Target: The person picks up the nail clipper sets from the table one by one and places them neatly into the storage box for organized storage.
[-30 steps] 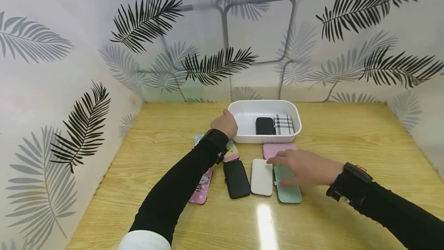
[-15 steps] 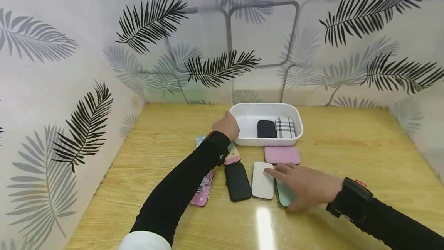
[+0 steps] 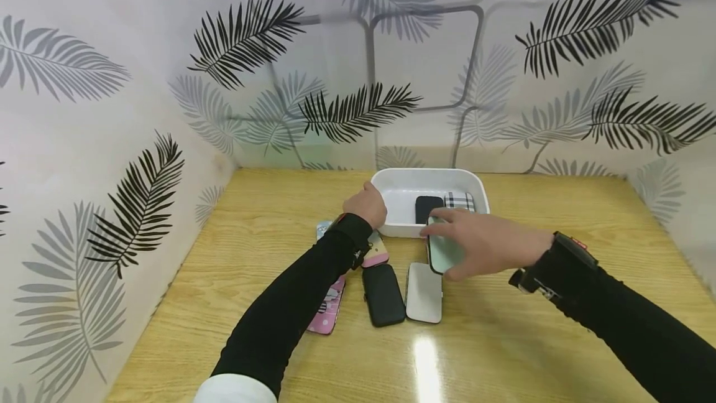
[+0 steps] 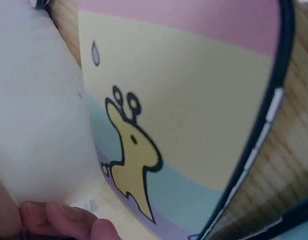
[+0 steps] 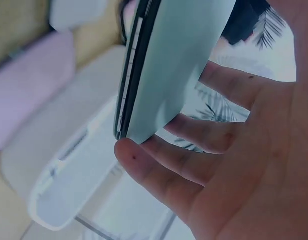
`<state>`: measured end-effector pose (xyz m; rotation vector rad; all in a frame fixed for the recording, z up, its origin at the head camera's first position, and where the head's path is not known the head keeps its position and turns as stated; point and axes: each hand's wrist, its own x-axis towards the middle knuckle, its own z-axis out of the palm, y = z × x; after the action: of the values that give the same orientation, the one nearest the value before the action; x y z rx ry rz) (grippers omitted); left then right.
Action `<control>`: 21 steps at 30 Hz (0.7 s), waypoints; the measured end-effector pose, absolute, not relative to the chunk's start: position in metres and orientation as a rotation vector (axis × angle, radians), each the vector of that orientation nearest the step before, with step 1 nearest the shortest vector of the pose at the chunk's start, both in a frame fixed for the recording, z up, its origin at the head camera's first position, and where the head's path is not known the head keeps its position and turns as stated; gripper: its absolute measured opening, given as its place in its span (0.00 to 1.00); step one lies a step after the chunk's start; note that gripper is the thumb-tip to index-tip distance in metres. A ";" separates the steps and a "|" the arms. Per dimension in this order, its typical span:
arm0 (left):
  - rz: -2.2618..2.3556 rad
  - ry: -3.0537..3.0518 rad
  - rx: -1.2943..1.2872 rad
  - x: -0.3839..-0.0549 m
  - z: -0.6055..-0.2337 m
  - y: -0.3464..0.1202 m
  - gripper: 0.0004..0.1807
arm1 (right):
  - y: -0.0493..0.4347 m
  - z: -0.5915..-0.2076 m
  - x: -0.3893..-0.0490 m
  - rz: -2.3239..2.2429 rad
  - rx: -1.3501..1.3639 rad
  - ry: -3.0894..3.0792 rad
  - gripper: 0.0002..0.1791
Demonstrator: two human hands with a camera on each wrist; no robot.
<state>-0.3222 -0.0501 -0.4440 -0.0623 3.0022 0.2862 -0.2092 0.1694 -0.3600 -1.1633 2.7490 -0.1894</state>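
The right hand (image 3: 482, 244) pinched the green case (image 3: 444, 254) (seemingly light, stiff, best held by its edges); the left hand (image 3: 366, 205) gripped the white bin (image 3: 401, 231).

Smooth green case (image 5: 174, 60), glossy tabletop (image 3: 481, 359)

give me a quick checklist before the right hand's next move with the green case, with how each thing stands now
1. Green case gripped: ok, the right hand holds it by its edges.
2. Green case off the table: ok, it is up in the hand.
3. White bin steadied: ok, the left hand grips its left end.
4. Bare space in the bin: ok, left of the black case.
5. Plaid case fully visible: not ok, the right hand covers its lower part in the head view.
6. Green case higher than the bin's front rim: cannot tell, they overlap in the head view.
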 end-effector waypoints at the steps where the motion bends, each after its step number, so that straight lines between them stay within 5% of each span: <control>1: 0.287 3.002 -0.064 -0.321 -0.443 -0.050 0.26 | 0.167 -0.356 -0.215 -0.196 -1.156 2.757 0.41; 21: 0.254 3.000 -0.065 -0.329 -0.449 -0.051 0.27 | 0.114 -0.377 -0.337 -0.207 -1.005 2.662 0.41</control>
<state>-0.3289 -0.0509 -0.4490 -0.0646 3.0001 0.2537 -0.3367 0.1138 -0.3773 -1.0052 2.6619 -0.2073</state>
